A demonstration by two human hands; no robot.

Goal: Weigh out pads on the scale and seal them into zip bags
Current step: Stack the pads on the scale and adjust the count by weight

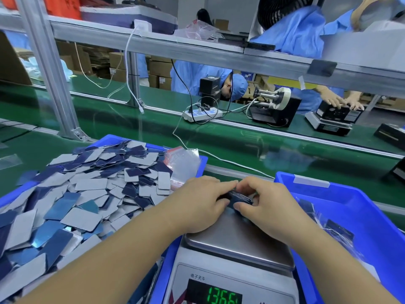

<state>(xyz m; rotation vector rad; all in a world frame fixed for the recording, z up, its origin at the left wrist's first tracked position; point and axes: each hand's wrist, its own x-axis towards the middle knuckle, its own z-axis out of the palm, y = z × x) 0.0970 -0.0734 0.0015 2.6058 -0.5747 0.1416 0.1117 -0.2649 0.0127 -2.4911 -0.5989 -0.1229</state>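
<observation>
View from a head-worn camera, looking down at a packing bench. At lower centre of the frame sits a digital scale (236, 244) with a steel platform; its green display at the bottom edge is lit, partly cut off. Over the far edge of the platform, both hands meet around a small dark stack of pads (240, 199). The left hand (197, 205) curls its fingers along the stack's left side; the right hand (269, 202) pinches it from the right, thumb below and fingers above. The stack seems to rest on or just above the platform; which is unclear. Filling the left of the frame, a blue tray (109, 139) holds a heap of loose pads (87, 194), grey and blue. Empty zip bags (184, 165) lie at that tray's far right corner. A second blue bin (359, 207) at right holds bagged pads. Likely risks: hands pressing on the platform would distort the reading, and a loose pinch could let the stack fan out and spill
</observation>
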